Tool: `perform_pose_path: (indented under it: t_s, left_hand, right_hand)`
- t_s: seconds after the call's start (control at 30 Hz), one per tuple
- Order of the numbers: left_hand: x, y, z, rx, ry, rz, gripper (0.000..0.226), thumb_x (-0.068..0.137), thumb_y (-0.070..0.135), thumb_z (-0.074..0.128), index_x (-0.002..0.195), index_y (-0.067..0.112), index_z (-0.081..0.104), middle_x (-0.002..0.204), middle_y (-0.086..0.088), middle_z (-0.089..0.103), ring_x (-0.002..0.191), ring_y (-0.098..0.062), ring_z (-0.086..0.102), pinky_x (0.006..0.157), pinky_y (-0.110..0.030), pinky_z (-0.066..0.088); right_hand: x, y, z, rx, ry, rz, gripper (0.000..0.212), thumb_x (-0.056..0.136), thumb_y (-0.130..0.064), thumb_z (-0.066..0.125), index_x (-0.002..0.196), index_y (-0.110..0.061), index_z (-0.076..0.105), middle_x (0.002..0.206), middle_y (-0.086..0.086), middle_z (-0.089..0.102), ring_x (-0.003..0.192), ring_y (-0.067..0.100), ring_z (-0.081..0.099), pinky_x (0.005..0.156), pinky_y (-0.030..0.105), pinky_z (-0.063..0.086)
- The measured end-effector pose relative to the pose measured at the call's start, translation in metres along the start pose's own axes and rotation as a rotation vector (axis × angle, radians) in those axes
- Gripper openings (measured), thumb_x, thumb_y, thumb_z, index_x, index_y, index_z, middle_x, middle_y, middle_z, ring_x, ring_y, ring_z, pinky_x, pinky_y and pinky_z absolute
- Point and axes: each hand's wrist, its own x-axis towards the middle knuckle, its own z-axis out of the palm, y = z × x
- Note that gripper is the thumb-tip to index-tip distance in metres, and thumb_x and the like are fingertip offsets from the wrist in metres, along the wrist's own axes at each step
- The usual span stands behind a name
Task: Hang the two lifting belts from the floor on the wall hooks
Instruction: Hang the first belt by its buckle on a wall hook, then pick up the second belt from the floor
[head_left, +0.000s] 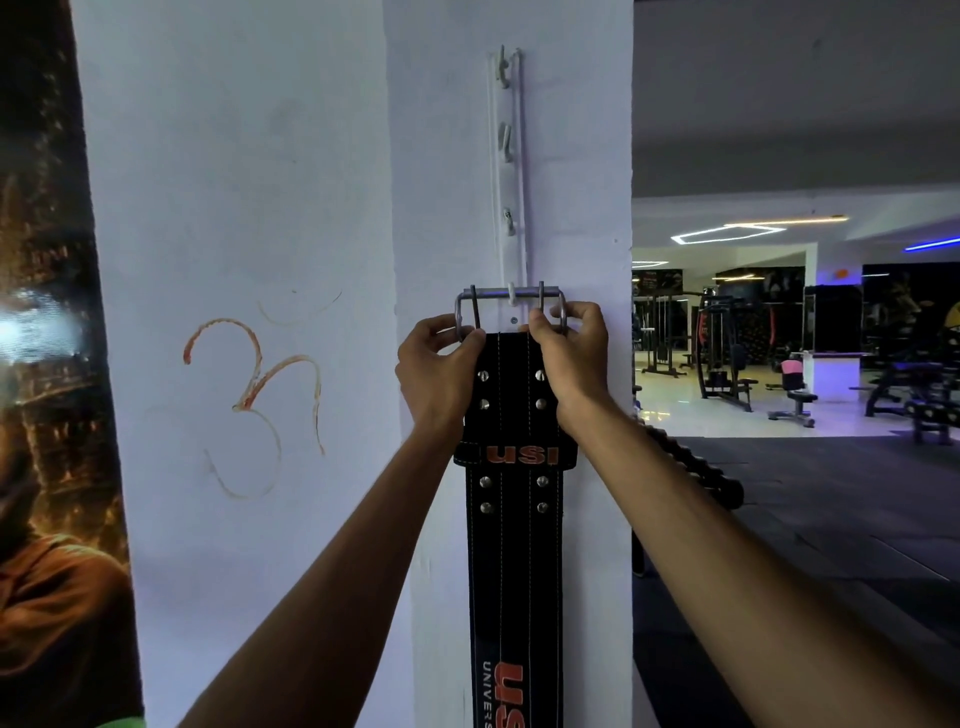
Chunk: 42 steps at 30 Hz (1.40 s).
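One black leather lifting belt (514, 545) with orange "USI" lettering hangs flat down the white pillar (582, 171), its steel double-prong buckle (511, 301) held up at the lowest of the four white hooks on the vertical hook rail (508, 171); that lowest hook (512, 294) shows in front of the buckle's top bar. Both hands hold the belt's top end just below the rail: the left hand (436, 374) has its fingers clamped on the buckle's left side, and the right hand (571, 358) has its fingers clamped on the buckle's right side. A second belt is not visible, and three hooks above the buckle carry nothing.
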Motion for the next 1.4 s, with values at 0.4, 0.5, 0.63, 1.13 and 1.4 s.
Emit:
perform_pose_path:
  t_s: [0.4, 0.5, 0.63, 1.13, 1.4]
  left_hand:
    - [-0.020, -0.018, -0.020, -0.009, -0.128, -0.046, 0.035, 0.082, 0.037, 0.080, 0.111, 0.020, 0.071, 0.108, 0.000, 0.075, 0.096, -0.016, 0.076, 0.092, -0.047, 0.061]
    - [-0.029, -0.019, -0.033, 0.037, -0.122, -0.022, 0.035, 0.086, 0.032, 0.077, 0.116, 0.018, 0.069, 0.107, 0.004, 0.073, 0.095, -0.015, 0.074, 0.086, -0.035, 0.062]
    - [-0.048, -0.020, -0.054, 0.145, -0.098, 0.091, 0.025, 0.091, 0.022, 0.070, 0.116, 0.017, 0.068, 0.108, 0.010, 0.071, 0.091, 0.001, 0.070, 0.077, -0.012, 0.052]
    - [-0.296, -0.128, -0.207, 0.533, -0.239, -0.168, 0.019, 0.093, 0.014, 0.062, 0.110, 0.017, 0.069, 0.110, 0.003, 0.074, 0.091, -0.018, 0.073, 0.084, -0.033, 0.060]
    - [-0.465, -0.186, -0.363, 0.796, -0.326, -0.513, 0.021, 0.091, 0.014, 0.060, 0.111, 0.017, 0.068, 0.107, -0.001, 0.075, 0.088, -0.021, 0.073, 0.083, -0.041, 0.061]
  right_hand:
    - [-0.048, 0.022, -0.026, -0.310, 0.080, -0.315, 0.044, 0.091, -0.020, 0.064, 0.133, -0.018, 0.051, 0.127, 0.001, 0.059, 0.115, 0.015, 0.059, 0.096, 0.029, 0.053]
    - [-0.070, 0.025, -0.039, -0.467, 0.119, -0.541, 0.040, 0.092, -0.012, 0.059, 0.132, -0.011, 0.054, 0.133, 0.004, 0.056, 0.123, 0.014, 0.053, 0.100, 0.008, 0.037]
    - [-0.102, 0.031, -0.058, -0.610, 0.057, -0.631, 0.037, 0.092, -0.006, 0.057, 0.128, -0.007, 0.057, 0.131, 0.008, 0.058, 0.123, 0.017, 0.054, 0.103, 0.014, 0.037]
    - [-0.353, 0.125, -0.157, -0.811, -0.287, -0.332, 0.036, 0.091, -0.007, 0.054, 0.126, -0.001, 0.062, 0.128, 0.015, 0.064, 0.121, 0.030, 0.059, 0.106, 0.037, 0.046]
    - [-0.587, 0.193, -0.178, -0.883, -0.564, 0.012, 0.038, 0.091, -0.003, 0.054, 0.128, -0.001, 0.060, 0.129, 0.016, 0.064, 0.126, 0.032, 0.057, 0.108, 0.041, 0.043]
